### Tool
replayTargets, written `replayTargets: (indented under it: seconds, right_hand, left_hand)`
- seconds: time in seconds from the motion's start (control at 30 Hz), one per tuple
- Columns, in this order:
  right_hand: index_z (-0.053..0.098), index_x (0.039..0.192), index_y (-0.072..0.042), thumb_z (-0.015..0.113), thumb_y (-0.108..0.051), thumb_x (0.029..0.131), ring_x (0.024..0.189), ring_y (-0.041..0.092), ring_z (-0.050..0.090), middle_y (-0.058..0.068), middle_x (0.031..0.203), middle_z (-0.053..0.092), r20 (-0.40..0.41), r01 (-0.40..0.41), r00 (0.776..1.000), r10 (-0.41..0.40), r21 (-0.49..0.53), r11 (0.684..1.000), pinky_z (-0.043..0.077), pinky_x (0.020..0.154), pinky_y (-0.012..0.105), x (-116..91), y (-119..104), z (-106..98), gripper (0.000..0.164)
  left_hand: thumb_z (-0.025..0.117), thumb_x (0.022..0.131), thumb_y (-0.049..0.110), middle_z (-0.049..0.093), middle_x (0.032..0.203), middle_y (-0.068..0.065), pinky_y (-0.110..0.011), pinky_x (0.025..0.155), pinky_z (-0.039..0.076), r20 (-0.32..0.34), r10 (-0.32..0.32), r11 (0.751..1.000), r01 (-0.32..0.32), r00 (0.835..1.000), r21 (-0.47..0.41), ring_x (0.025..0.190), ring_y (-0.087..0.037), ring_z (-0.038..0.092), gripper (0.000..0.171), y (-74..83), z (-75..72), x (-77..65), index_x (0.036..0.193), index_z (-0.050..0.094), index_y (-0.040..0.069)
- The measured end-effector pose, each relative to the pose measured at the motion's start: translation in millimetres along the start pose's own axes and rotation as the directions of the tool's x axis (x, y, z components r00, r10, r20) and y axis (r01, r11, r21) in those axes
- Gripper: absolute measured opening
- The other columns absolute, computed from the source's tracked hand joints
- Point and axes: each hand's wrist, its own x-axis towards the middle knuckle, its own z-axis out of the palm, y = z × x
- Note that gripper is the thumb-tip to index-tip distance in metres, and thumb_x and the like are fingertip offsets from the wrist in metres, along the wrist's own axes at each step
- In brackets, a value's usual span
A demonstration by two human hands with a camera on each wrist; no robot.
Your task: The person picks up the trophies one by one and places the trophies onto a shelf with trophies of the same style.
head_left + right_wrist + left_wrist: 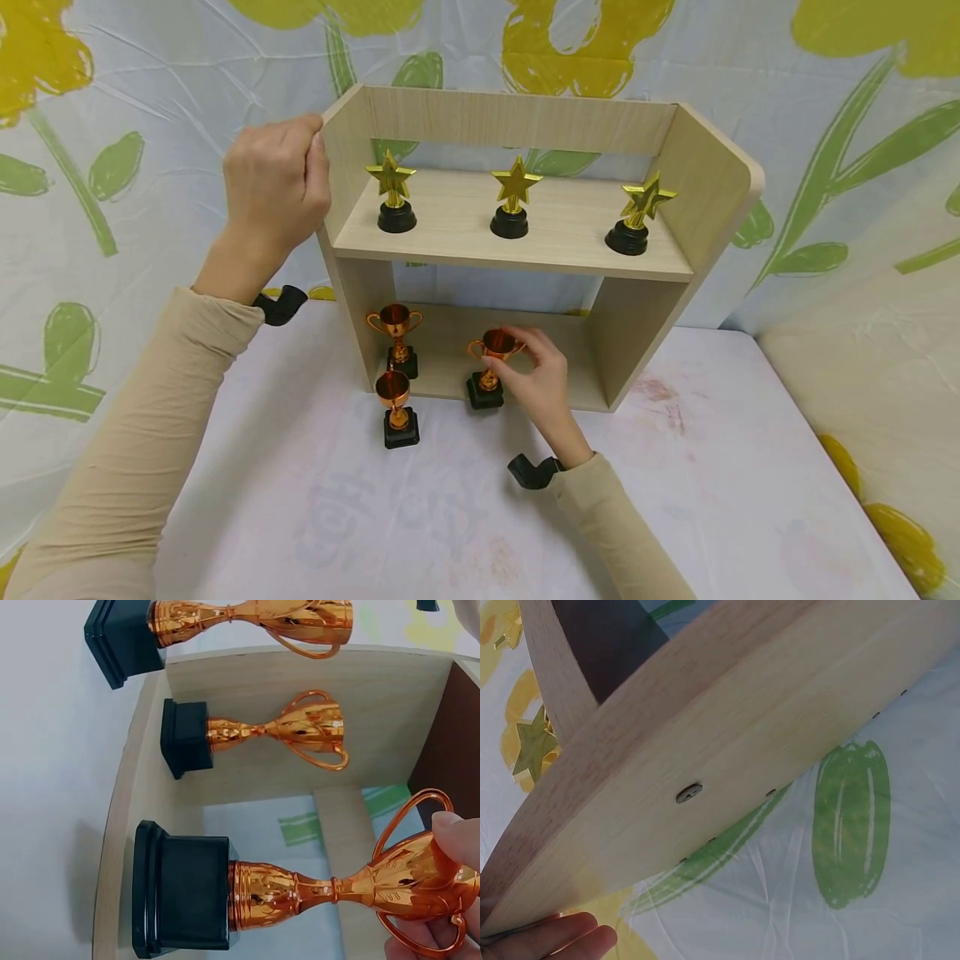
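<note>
My right hand [542,379] pinches the cup of a bronze-coloured trophy [487,381] with a black base. That trophy is upright at the front of the lower shelf; whether its base touches the board I cannot tell. My left hand [277,179] grips the upper left side panel of a small wooden shelf [517,265], its fingertips [574,934] showing at the panel's edge in the left wrist view. A second bronze trophy [397,333] stands inside the lower shelf at the left. The third trophy [396,408] stands on the table in front of it.
Three gold star trophies, the left [393,196], middle [512,200] and right [636,218], stand spaced along the upper shelf. A white cloth [360,517] covers the table. Behind the shelf hangs a flower-patterned sheet [187,75].
</note>
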Motion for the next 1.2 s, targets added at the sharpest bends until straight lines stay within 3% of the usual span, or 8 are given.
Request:
replayTargets:
  seconds: [0.17, 0.4, 0.9, 1.2]
  right_hand:
    - [0.065, 0.112, 0.017, 0.08, 0.014, 0.071, 0.093, 0.043, 0.06, 0.031, 0.107, 0.063, -0.018, -0.002, 1.0, 0.002, 0.001, 1.0, 0.05, 0.086, 0.057, 1, 1, 1, 0.044]
    - [0.067, 0.113, 0.012, 0.082, 0.01, 0.072, 0.095, 0.043, 0.06, 0.029, 0.108, 0.064, -0.034, 0.003, 0.999, -0.005, -0.065, 0.998, 0.051, 0.087, 0.055, -1, 3, 3, 0.044]
    - [0.067, 0.112, 0.013, 0.083, 0.009, 0.071, 0.091, 0.045, 0.06, 0.029, 0.106, 0.065, -0.066, 0.023, 0.997, -0.03, -0.106, 0.994, 0.05, 0.081, 0.057, -2, 13, 13, 0.044]
    - [0.067, 0.112, 0.012, 0.083, 0.007, 0.073, 0.094, 0.044, 0.059, 0.028, 0.108, 0.064, -0.075, -0.006, 0.997, -0.002, -0.109, 0.994, 0.051, 0.084, 0.055, -1, 15, 18, 0.043]
  left_hand:
    - [0.039, 0.097, 0.016, 0.071, 0.092, -0.023, -0.06, 0.072, 0.047, 0.001, -0.009, 1.0, 0.009, 1.0, 0.0, 0.079, -0.044, 0.065, 0.039, 0.3, 0.1, 0.2, 0.106, 0.07, -0.007]
    - [0.039, 0.097, 0.016, 0.071, 0.091, -0.023, -0.058, 0.071, 0.047, -0.01, 0.013, 1.0, -0.013, 1.0, -0.003, 0.078, -0.043, 0.065, 0.039, 0.3, -0.4, -0.1, 0.105, 0.069, -0.008]
    - [0.038, 0.097, 0.016, 0.069, 0.087, -0.024, -0.058, 0.068, 0.047, -0.016, 0.023, 1.0, -0.024, 1.0, -0.003, 0.073, -0.043, 0.064, 0.039, 0.4, -0.9, 0.4, 0.104, 0.068, -0.009]
    - [0.039, 0.097, 0.015, 0.071, 0.091, -0.024, -0.058, 0.07, 0.048, -0.018, 0.024, 1.0, -0.024, 1.0, -0.008, 0.077, -0.044, 0.065, 0.039, -0.4, -1.2, 0.6, 0.105, 0.069, -0.008]
